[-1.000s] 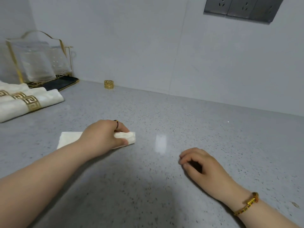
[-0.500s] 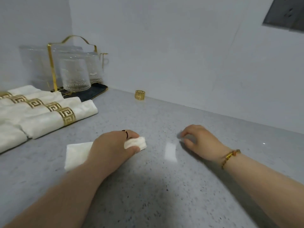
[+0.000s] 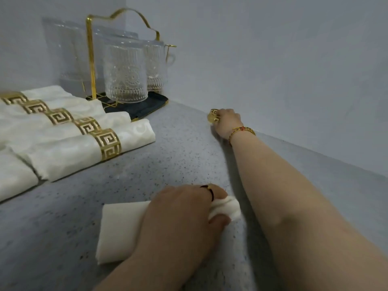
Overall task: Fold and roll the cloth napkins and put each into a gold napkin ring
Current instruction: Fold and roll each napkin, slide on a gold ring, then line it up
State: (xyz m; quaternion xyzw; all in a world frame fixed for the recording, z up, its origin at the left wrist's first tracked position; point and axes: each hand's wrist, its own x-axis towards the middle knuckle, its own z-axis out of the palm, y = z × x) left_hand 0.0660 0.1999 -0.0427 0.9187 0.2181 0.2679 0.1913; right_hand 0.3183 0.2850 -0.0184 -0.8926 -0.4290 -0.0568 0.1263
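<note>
The grey speckled counter (image 3: 168, 156) ran back to a pale wall. At its left lay a row of finished napkin rolls (image 3: 69, 152), side by side and each banded by a gold key-pattern ring, their near ends pointing towards the right. Behind them a gold-framed rack of glasses (image 3: 123, 74) stood on a dark tray (image 3: 144, 106) in the corner.

The unfinished rolled napkin (image 3: 119, 229) lay flat on the counter near the viewer. Its long axis ran left to right across the view, and its narrow right end poked out beside the right forearm. The left hand (image 3: 178, 219) lay over its right half, fingers and thumb curled round the roll and holding it down. The wider left end lay bare.

Well apart from the napkin, by the wall, the right hand (image 3: 227, 122) reached out with its fingertips pinching the loose gold napkin ring (image 3: 213, 116). The ring seemed tipped on edge, though blur hid whether it touched the counter. A gold bracelet (image 3: 241, 131) circled that wrist.
</note>
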